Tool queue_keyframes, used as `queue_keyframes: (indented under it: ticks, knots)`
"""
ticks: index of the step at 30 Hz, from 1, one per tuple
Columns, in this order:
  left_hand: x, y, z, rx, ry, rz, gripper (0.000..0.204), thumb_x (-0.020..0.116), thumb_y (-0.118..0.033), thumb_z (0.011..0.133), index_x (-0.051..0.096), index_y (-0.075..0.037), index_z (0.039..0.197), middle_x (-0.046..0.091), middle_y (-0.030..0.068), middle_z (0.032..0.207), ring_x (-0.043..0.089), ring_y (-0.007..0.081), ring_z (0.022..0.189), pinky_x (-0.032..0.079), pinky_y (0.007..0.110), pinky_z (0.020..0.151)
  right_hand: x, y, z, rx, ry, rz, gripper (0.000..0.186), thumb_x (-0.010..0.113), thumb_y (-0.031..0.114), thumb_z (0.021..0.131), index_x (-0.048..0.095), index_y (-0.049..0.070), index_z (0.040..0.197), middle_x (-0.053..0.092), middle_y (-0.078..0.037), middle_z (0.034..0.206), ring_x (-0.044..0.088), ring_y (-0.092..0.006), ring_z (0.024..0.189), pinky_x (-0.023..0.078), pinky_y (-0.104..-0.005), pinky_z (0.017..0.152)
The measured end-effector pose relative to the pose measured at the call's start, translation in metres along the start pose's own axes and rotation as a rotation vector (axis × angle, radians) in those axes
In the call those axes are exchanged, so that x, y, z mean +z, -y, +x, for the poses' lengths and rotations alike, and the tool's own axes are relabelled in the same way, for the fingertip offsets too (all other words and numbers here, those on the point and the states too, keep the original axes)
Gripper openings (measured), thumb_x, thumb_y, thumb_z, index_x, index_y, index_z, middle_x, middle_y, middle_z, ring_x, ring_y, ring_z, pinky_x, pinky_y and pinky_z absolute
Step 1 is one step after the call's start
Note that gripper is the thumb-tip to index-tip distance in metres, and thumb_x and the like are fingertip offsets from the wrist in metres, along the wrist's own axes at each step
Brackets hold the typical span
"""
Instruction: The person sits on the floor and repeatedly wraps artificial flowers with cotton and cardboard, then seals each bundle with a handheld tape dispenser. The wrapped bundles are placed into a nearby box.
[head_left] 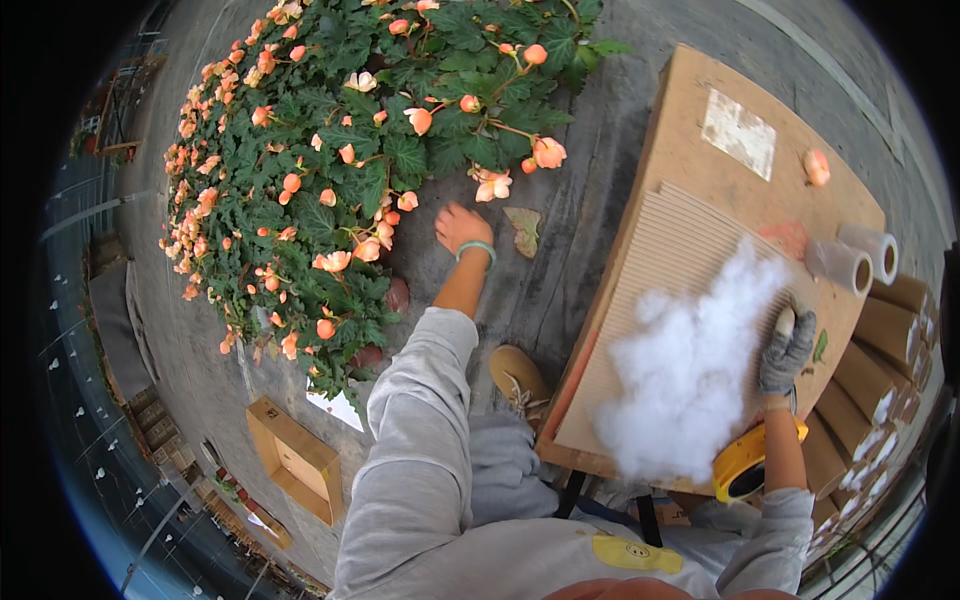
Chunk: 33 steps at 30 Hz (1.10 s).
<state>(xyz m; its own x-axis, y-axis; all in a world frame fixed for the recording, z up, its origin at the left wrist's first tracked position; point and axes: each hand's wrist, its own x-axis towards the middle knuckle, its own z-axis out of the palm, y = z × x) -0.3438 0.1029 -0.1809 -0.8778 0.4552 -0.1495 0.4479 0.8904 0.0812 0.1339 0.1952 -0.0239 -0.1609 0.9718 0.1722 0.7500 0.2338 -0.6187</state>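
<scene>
My bare left hand point(462, 228), a pale green band at its wrist, reaches down beside flowering begonia plants point(345, 130) with orange blooms and dark green leaves. Its fingers look loosely spread, and I see nothing in them. My right hand point(786, 352), in a grey glove with a pale finger, lies on the board-topped table at the right edge of a heap of white fluffy fibre point(690, 360). That fibre is spread over a corrugated cardboard sheet point(610, 340). Under my right forearm sits a yellow tape dispenser point(742, 465), partly hidden.
On the tabletop point(690, 100) lie a pale patch, a loose orange bloom point(816, 167) and two clear film rolls point(840, 265). Several cardboard boxes point(860, 390) are stacked at the right. An open carton point(295, 460) and a dry leaf point(524, 231) lie on the dark ground cover.
</scene>
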Motion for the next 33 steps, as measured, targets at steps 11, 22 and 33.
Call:
queue_keyframes:
  ticks: [11, 22, 33]
  knots:
    - [0.058, -0.04, 0.131, 0.619, 0.059, -0.424, 0.045, 0.064, -0.026, 0.081, 0.054, -0.001, 0.118, 0.054, 0.0158, 0.124, 0.054, 0.0314, 0.108, 0.045, 0.039, 0.089, 0.0, -0.001, -0.006, -0.013, -0.032, -0.111, 0.026, 0.047, 0.019, 0.096, 0.054, -0.003, 0.11, 0.051, -0.012, 0.101, 0.049, -0.0247, 0.096, 0.039, -0.0367, 0.088]
    - [0.002, -0.046, 0.058, -0.781, 1.069, -1.868, 0.046, 0.057, -0.033, 0.088, 0.049, -0.007, 0.125, 0.049, 0.0096, 0.129, 0.053, 0.0263, 0.107, 0.045, 0.04, 0.094, 0.005, 0.015, 0.003, -0.022, -0.012, -0.152, 0.025, 0.049, 0.017, 0.094, 0.057, -0.001, 0.108, 0.056, -0.012, 0.094, 0.053, -0.0262, 0.088, 0.042, -0.0367, 0.082]
    - [-0.244, -0.011, -0.123, 0.286, 1.777, -1.342, 0.058, 0.06, -0.034, 0.088, 0.039, -0.009, 0.136, 0.049, 0.0057, 0.132, 0.044, 0.0176, 0.124, 0.035, 0.037, 0.104, -0.082, 0.18, -0.01, 0.205, 0.686, 0.961, 0.061, 0.063, 0.03, 0.086, 0.037, 0.007, 0.137, 0.052, -0.011, 0.123, 0.054, -0.0176, 0.108, 0.045, -0.029, 0.09]
